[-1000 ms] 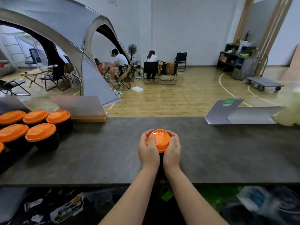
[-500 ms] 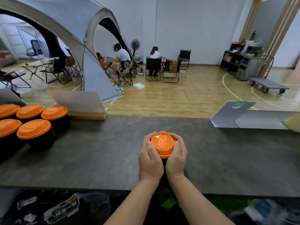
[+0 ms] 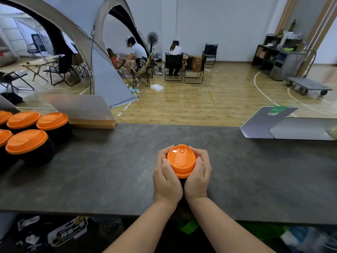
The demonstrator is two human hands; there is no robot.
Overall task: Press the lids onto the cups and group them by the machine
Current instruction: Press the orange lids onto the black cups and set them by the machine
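Note:
An orange lid [image 3: 181,160] sits on a black cup that my hands almost fully hide, at the middle of the dark counter [image 3: 109,170]. My left hand [image 3: 166,178] wraps round the cup's left side, thumb against the lid's rim. My right hand [image 3: 197,175] wraps round the right side, fingers curled over the lid's far edge. Several black cups with orange lids [image 3: 27,141] stand grouped at the counter's left end.
A tilted grey panel on a wooden base [image 3: 85,114] stands behind the cup group. Folded grey card sheets [image 3: 284,126] lie at the counter's far right. Bags and packaging [image 3: 65,232] lie below the near edge. Beyond the counter are a tent, chairs and two seated people.
My head camera has shifted a little, so the cup group sits further left in view. My thumbs have slid off the lid's top to its sides. The cup stays in place.

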